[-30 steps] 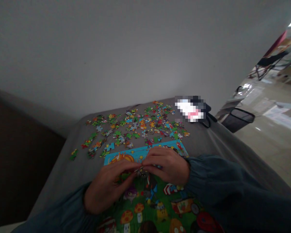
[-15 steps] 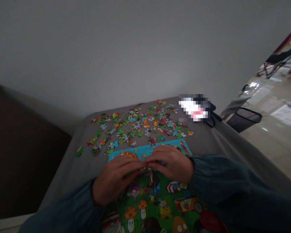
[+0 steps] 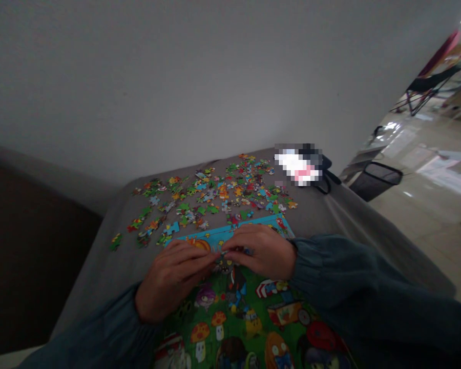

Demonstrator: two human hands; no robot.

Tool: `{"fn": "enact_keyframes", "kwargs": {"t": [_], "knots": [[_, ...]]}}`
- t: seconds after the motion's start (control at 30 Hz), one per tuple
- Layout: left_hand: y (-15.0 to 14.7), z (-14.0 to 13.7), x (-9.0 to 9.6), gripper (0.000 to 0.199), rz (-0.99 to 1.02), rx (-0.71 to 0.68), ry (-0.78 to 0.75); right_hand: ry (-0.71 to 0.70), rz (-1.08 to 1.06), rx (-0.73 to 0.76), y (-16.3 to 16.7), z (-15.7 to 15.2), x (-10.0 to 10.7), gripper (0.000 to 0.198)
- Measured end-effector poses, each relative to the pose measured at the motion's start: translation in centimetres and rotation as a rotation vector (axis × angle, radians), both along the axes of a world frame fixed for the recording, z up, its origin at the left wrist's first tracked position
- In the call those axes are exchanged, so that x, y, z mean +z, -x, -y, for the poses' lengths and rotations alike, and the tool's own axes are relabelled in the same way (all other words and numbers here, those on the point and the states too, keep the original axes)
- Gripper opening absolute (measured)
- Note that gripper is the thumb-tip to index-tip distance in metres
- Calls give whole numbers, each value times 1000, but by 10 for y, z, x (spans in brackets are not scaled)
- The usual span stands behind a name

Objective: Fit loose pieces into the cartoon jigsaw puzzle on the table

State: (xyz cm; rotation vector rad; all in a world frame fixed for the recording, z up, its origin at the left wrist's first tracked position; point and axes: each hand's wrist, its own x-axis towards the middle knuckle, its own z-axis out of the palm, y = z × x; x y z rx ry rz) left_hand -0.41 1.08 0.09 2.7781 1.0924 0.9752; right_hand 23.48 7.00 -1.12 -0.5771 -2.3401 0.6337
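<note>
A colourful jigsaw puzzle (image 3: pixel 238 302) with cartoon mushrooms and figures on green lies in front of me, its blue upper strip (image 3: pixel 265 220) partly covered by my hands. My right hand (image 3: pixel 263 250) is over its upper middle, thumb and fingers pinched on a small puzzle piece (image 3: pixel 224 252) that is mostly hidden. From the left, my left hand (image 3: pixel 174 274) meets it, fingers drawn together and fingertips almost touching those of the right. What lies under the left fingertips is hidden.
Many loose puzzle pieces (image 3: pixel 211 192) are scattered on the grey cloth (image 3: pixel 111 277) beyond the puzzle. A blurred-out white item (image 3: pixel 297 166) with a dark strap is at the back right, against the wall (image 3: pixel 200 77). A dark mesh basket (image 3: pixel 378 179) stands off the right edge.
The whole view has shifted slightly, so everything sits a little further left. Both hands stay together at the same spot on the puzzle, with only slight finger movement.
</note>
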Motion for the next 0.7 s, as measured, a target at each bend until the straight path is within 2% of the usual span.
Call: {"fn": "enact_keyframes", "kwargs": {"t": [0.1, 0.17, 0.3, 0.37, 0.43, 0.57, 0.7], "knots": [[3, -6, 1, 19, 17, 26, 23, 9, 0, -73, -8, -15, 8, 18], [2, -11, 4, 21, 40, 71, 90, 31, 9, -149, -15, -27, 14, 19], [-9, -23, 17, 26, 53, 205, 395, 50, 75, -219, -23, -39, 17, 17], [-16, -28, 21, 28, 32, 262, 521, 41, 146, -175, -24, -38, 14, 18], [-21, -33, 20, 27, 19, 291, 581, 25, 228, -101, -25, -37, 11, 20], [-25, -37, 8, 27, 23, 305, 583, -20, 344, 8, -27, -37, 6, 22], [-23, -33, -2, 28, 19, 313, 567, -56, 382, 45, -28, -39, 6, 24]]}}
